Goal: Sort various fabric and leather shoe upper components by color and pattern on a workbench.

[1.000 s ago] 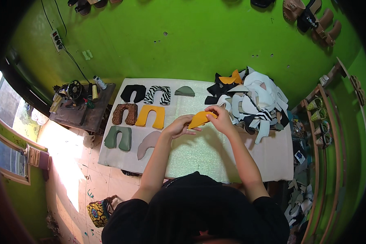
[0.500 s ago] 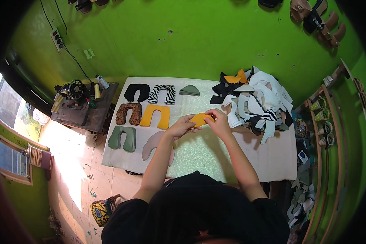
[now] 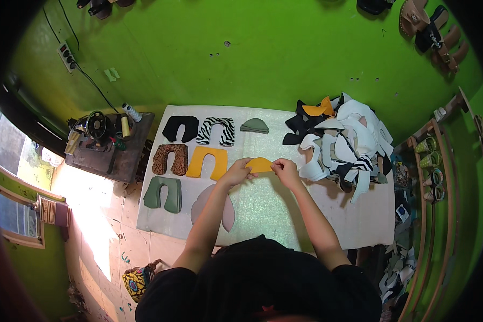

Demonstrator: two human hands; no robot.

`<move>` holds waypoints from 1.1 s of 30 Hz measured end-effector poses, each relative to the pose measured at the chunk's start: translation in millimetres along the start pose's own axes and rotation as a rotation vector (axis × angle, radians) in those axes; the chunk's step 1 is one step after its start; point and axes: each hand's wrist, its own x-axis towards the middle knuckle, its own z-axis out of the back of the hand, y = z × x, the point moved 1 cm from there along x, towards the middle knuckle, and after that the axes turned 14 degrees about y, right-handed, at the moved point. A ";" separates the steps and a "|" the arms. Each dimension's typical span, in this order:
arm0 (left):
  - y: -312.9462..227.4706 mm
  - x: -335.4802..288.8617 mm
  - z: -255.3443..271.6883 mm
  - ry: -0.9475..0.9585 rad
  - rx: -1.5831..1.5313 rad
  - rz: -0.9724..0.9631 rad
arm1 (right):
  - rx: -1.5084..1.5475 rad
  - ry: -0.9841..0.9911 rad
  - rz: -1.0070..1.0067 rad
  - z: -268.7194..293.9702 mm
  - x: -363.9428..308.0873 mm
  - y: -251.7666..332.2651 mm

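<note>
Left hand: the left hand (image 3: 235, 173) pinches the left end of a small yellow cut piece (image 3: 260, 164), grip closed on its edge.
Right hand: the right hand (image 3: 285, 170) holds the right end of the same piece, fingers closed on it.
Yellow piece: it is held between both hands just above the middle of the worktop (image 3: 327, 214), which is covered with a pale sheet.
Laid-out shapes: to the person's left, U-shaped pieces lie flat in rows: a black piece (image 3: 180, 127), a zebra-striped piece (image 3: 216, 130), a leopard-print piece (image 3: 170, 159), a yellow U-shaped piece (image 3: 206, 162) and a green piece (image 3: 162, 194).
Other flat pieces: a grey-green half-round piece (image 3: 254, 126) lies beside the zebra one; a pale grey piece (image 3: 228, 212) lies under the left forearm, partly hidden by it.
Pile: a heap of cut pieces (image 3: 341, 140) in white, black, grey and yellow sits on the right end of the worktop, layered so single pieces are hard to tell apart.
Side stand: a dark stand (image 3: 129, 161) left of the worktop carries a sewing machine (image 3: 96, 126) and thread cones (image 3: 131, 112); smaller things there are too small to tell.
Rack: a wooden rack (image 3: 440, 172) on the right holds shoes, bent by the lens and cut off at the rim.
Wall: sandals (image 3: 432, 32) hang on the green wall, some cut off at the top edge.
Floor: a patterned bag (image 3: 137, 280) sits by the person's left side, contents not visible.
</note>
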 end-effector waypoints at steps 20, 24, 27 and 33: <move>49.8 113.5 87.4 -0.634 0.598 -0.166 | -0.141 -0.253 -0.015 -23.0 130.6 -49.9; 45.7 111.1 78.6 -0.627 0.860 -0.170 | -0.188 -0.292 0.035 -26.8 130.0 -54.3; 35.5 108.3 69.0 -0.592 0.812 -0.060 | -0.195 -0.306 0.022 -28.6 129.2 -54.8; 18.6 100.8 42.4 -0.566 0.973 0.180 | -0.211 -0.254 -0.024 -26.5 127.4 -58.2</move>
